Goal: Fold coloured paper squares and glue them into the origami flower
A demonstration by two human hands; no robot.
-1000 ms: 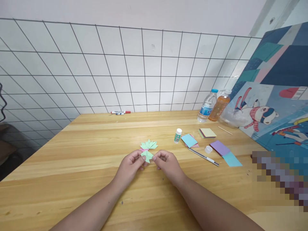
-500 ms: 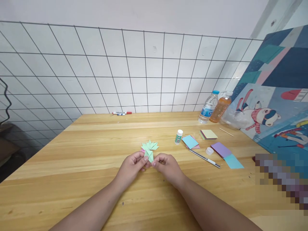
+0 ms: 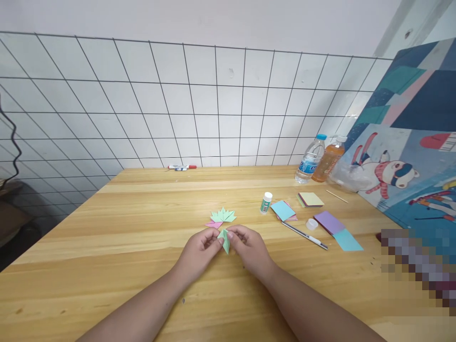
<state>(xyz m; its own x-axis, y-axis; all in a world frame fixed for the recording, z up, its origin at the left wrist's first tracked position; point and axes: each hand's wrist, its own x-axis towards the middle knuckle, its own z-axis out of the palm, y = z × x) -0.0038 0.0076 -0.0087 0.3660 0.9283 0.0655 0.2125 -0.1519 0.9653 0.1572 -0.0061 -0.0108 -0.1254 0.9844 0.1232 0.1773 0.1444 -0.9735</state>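
Between my two hands is a small piece of folded green paper [image 3: 224,240], narrow and pointed toward me. My left hand [image 3: 201,247] pinches its left side, thumb on top. On the other side, the thumb and fingers of my right hand [image 3: 247,244] grip its right edge. Just beyond my fingertips lies a fan of pointed, folded light green paper [image 3: 223,215] on the table. A folded pink paper piece [image 3: 213,223] sticks out at its lower left.
Right of my hands are a glue stick [image 3: 265,203], blue paper squares [image 3: 283,210], a cutter knife [image 3: 304,235], a clear cap [image 3: 311,224], purple paper [image 3: 328,222] and a yellow-topped paper stack [image 3: 310,199]. Two bottles [image 3: 310,159] stand at the back right; markers [image 3: 182,167] lie by the wall.
The green paper in my hands has been drawn slightly toward me, apart from the fan, and now looks narrower. My right thumb has moved up onto it. More of the pink piece shows.
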